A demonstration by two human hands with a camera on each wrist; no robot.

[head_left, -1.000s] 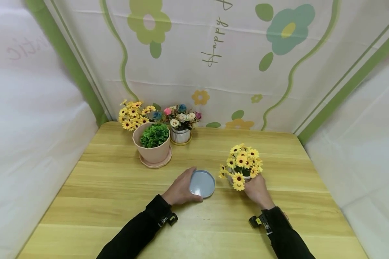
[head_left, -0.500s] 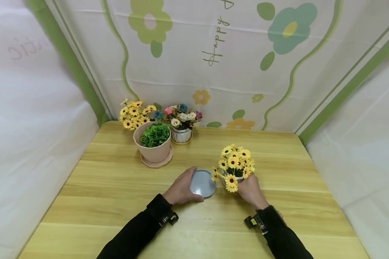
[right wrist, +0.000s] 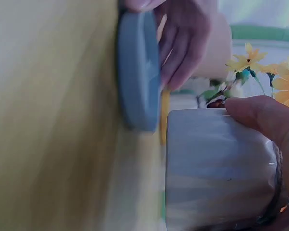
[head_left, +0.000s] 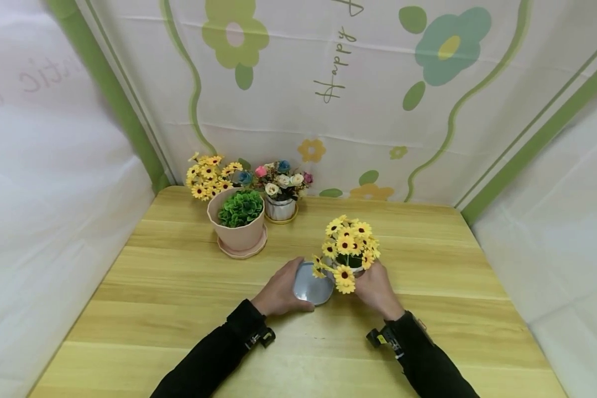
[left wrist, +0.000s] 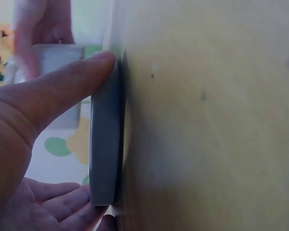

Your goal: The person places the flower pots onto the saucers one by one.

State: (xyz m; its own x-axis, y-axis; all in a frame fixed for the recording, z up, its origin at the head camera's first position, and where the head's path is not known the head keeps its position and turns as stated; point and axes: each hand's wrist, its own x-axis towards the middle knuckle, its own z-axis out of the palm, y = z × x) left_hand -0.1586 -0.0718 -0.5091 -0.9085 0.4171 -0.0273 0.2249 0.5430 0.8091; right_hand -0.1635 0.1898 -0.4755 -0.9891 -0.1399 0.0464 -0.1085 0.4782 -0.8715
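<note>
A shallow blue-grey saucer (head_left: 309, 287) lies on the table, and my left hand (head_left: 281, 290) grips its left edge between thumb and fingers. In the left wrist view the thumb presses the rim of the saucer (left wrist: 104, 144). My right hand (head_left: 378, 290) holds a pot of yellow daisy-like flowers (head_left: 347, 246) just right of the saucer. The right wrist view shows the whitish pot (right wrist: 219, 166) raised off the table, its base apart from the saucer (right wrist: 137, 72). Some blossoms overhang the saucer's right side in the head view.
A pink pot (head_left: 239, 229) with a green plant stands on a pink saucer (head_left: 242, 251) at the back left. Behind it are more yellow flowers (head_left: 210, 176) and a white pot of mixed roses (head_left: 281, 207) on a yellow saucer. A printed cloth (head_left: 288, 110) hangs behind the table.
My right hand has carried the flower pot leftward, from beside the saucer to partly over its right edge. The left hand keeps its hold on the saucer in the same place.
</note>
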